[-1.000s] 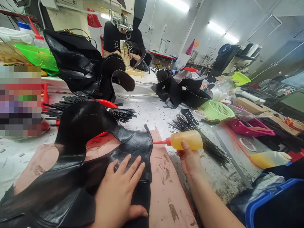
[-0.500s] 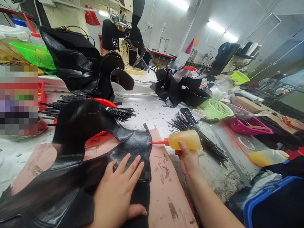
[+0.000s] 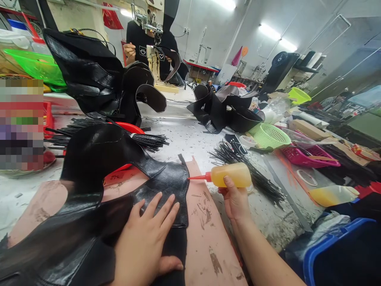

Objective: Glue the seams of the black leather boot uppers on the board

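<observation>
My left hand [image 3: 149, 234] lies flat with fingers spread on a black leather piece [image 3: 166, 180], which has a stitched right edge. In my right hand [image 3: 236, 200] is a squeeze bottle [image 3: 231, 175] of yellow liquid, held sideways. Its thin red nozzle [image 3: 200, 177] points left, the tip at the leather's right edge; whether it touches I cannot tell. Under the leather is a pink board [image 3: 205, 222] with dark smears. A large curved black part of the leather stands up at the left.
Bundles of thin black strips [image 3: 150, 140] lie near a red basket; another strip bundle [image 3: 253, 174] is behind the bottle. Further back are black leather pieces [image 3: 223, 109], a green basket [image 3: 272, 136] and a sewing machine [image 3: 154, 59] with a person behind. A blue-rimmed bin [image 3: 309, 258] stands front right.
The view has shifted slightly. My hands and the bottle keep nearly the same place on the leather. The person behind the machine has a raised hand now.
</observation>
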